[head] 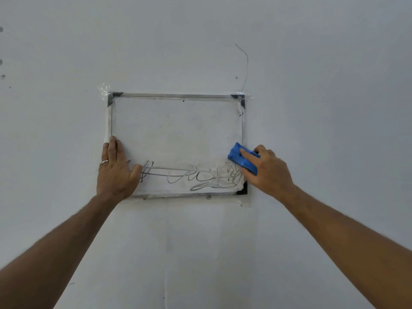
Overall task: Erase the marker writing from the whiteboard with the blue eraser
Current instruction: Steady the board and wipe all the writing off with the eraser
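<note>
A small metal-framed whiteboard (176, 130) hangs on a pale wall, taped at its corners. Grey marker writing (191, 175) runs across its lower part, from the left side to the lower right corner. The upper part of the board looks wiped. My right hand (267, 170) grips the blue eraser (242, 158) and holds it against the board at the right edge, just above the writing. My left hand (116, 170) lies flat with straight fingers on the board's lower left corner and frame, covering the start of the writing. A ring sits on one of its fingers.
Clear tape (103, 89) sticks out at the board's upper left corner. A thin dark line (246, 63) and a small screw (236, 77) mark the wall above the upper right corner. Dark spots (1, 62) sit at the far left edge.
</note>
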A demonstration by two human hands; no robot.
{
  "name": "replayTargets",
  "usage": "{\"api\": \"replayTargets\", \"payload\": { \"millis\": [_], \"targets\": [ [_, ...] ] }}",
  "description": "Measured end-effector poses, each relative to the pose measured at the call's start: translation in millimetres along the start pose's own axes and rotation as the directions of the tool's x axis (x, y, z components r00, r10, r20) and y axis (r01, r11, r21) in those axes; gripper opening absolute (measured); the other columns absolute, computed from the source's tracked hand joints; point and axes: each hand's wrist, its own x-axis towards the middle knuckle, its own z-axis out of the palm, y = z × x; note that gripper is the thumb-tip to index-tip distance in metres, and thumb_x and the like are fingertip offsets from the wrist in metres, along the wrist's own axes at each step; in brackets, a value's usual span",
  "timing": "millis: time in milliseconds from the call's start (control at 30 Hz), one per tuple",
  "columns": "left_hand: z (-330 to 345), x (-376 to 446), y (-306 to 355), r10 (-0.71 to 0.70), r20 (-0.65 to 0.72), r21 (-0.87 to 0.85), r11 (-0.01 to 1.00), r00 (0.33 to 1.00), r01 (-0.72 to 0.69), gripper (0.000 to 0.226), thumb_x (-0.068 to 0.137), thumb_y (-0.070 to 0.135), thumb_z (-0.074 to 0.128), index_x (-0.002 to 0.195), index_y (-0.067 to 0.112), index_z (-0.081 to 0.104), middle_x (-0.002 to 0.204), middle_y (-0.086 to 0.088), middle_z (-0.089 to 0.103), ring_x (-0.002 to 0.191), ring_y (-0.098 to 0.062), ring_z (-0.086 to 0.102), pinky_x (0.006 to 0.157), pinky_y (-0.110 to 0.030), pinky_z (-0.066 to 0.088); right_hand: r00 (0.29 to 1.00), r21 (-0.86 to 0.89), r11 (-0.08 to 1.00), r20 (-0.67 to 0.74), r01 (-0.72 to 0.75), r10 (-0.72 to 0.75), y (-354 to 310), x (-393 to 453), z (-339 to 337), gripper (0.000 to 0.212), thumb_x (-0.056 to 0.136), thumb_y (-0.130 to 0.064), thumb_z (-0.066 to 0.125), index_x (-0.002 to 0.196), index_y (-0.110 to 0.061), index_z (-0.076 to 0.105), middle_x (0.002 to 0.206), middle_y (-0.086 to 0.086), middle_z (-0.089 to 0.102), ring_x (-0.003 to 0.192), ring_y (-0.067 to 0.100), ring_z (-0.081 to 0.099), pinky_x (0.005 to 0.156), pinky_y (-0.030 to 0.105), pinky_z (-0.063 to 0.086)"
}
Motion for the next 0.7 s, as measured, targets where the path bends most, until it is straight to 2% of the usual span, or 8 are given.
{"api": "replayTargets", "payload": {
  "millis": [133, 267, 300, 400, 433, 533, 567, 700],
  "targets": [
    [-2, 0, -4, 0.025, 0.014, 0.0, 1.0, 1.0, -0.025, 0.093, 0.085, 0.047, 0.037, 0.159, 0.002, 0.003, 0.17, -0.009, -0.003, 0.156, -0.028, 0.0, 0.12, -0.049, 0.023, 0.985, 0.065, 0.984, -0.036, -0.167, 0.17, -10, 18, 1, 0.055, 0.09, -0.043, 0.063, 0.14, -0.026, 0.051, 0.106, 0.007, 0.051, 0.081, 0.023, 0.054, 0.058, 0.037, 0.055],
    [-9, 0, -18, 0.088, 0.045, 0.021, 0.996, 0.995, -0.089, 0.094, 0.085, 0.051, 0.034, 0.16, 0.003, 0.004, 0.17, -0.006, -0.003, 0.156, -0.027, 0.0, 0.122, -0.047, 0.021, 0.999, -0.02, 0.999, 0.024, 0.039, -0.039, -2, -13, 6, 0.055, 0.091, -0.045, 0.06, 0.142, -0.029, 0.05, 0.109, 0.004, 0.055, 0.081, 0.022, 0.054, 0.06, 0.038, 0.055],
    [-9, -1, -20, 0.099, 0.055, 0.026, 0.995, 0.994, -0.101, 0.094, 0.085, 0.052, 0.034, 0.16, 0.003, 0.003, 0.17, -0.006, -0.003, 0.156, -0.026, 0.0, 0.121, -0.048, 0.022, 0.999, -0.038, 0.999, 0.025, 0.029, -0.028, 3, -10, 3, 0.054, 0.09, -0.046, 0.061, 0.142, -0.03, 0.051, 0.11, 0.003, 0.056, 0.081, 0.022, 0.055, 0.06, 0.037, 0.055],
    [-10, -6, -22, 0.106, 0.076, 0.035, 0.993, 0.991, -0.109, 0.094, 0.086, 0.054, 0.033, 0.16, 0.003, 0.003, 0.17, -0.004, -0.004, 0.156, -0.026, -0.001, 0.121, -0.047, 0.023, 0.987, 0.023, 0.987, 0.004, -0.161, 0.161, -9, 9, 0, 0.054, 0.09, -0.041, 0.064, 0.14, -0.027, 0.052, 0.11, 0.006, 0.056, 0.082, 0.025, 0.056, 0.062, 0.038, 0.055],
    [-11, -8, -21, 0.105, 0.083, 0.035, 0.994, 0.991, -0.108, 0.094, 0.087, 0.054, 0.033, 0.16, 0.003, 0.003, 0.17, -0.004, -0.003, 0.156, -0.026, -0.001, 0.121, -0.047, 0.023, 0.987, 0.033, 0.986, 0.012, -0.163, 0.162, -18, 7, 1, 0.054, 0.09, -0.04, 0.065, 0.14, -0.025, 0.052, 0.111, 0.007, 0.055, 0.082, 0.026, 0.056, 0.062, 0.039, 0.055],
    [-15, -11, -21, 0.105, 0.099, 0.037, 0.993, 0.99, -0.109, 0.093, 0.088, 0.053, 0.034, 0.159, 0.001, 0.004, 0.17, -0.006, -0.003, 0.156, -0.027, 0.0, 0.121, -0.048, 0.023, 0.997, -0.025, 1.0, 0.074, 0.0, 0.002, -15, -16, 3, 0.054, 0.092, -0.042, 0.062, 0.142, -0.027, 0.05, 0.112, 0.007, 0.057, 0.082, 0.025, 0.056, 0.063, 0.039, 0.054],
    [-16, -13, -22, 0.107, 0.108, 0.035, 0.993, 0.988, -0.111, 0.093, 0.088, 0.052, 0.035, 0.159, 0.001, 0.004, 0.17, -0.007, -0.002, 0.156, -0.027, 0.001, 0.121, -0.048, 0.025, 0.996, -0.04, 0.999, 0.093, 0.005, -0.002, -9, -17, -1, 0.054, 0.092, -0.043, 0.062, 0.142, -0.029, 0.05, 0.112, 0.006, 0.058, 0.082, 0.026, 0.057, 0.065, 0.04, 0.054],
    [-18, -20, -26, 0.111, 0.138, 0.033, 0.993, 0.984, -0.116, 0.093, 0.086, 0.05, 0.034, 0.159, 0.001, 0.004, 0.169, -0.008, 0.0, 0.155, -0.029, 0.004, 0.12, -0.05, 0.027, 0.978, 0.007, 0.981, 0.084, -0.192, 0.191, -21, 3, -8, 0.052, 0.091, -0.041, 0.063, 0.14, -0.029, 0.051, 0.109, 0.007, 0.057, 0.083, 0.027, 0.057, 0.07, 0.039, 0.052]
  ]
}}
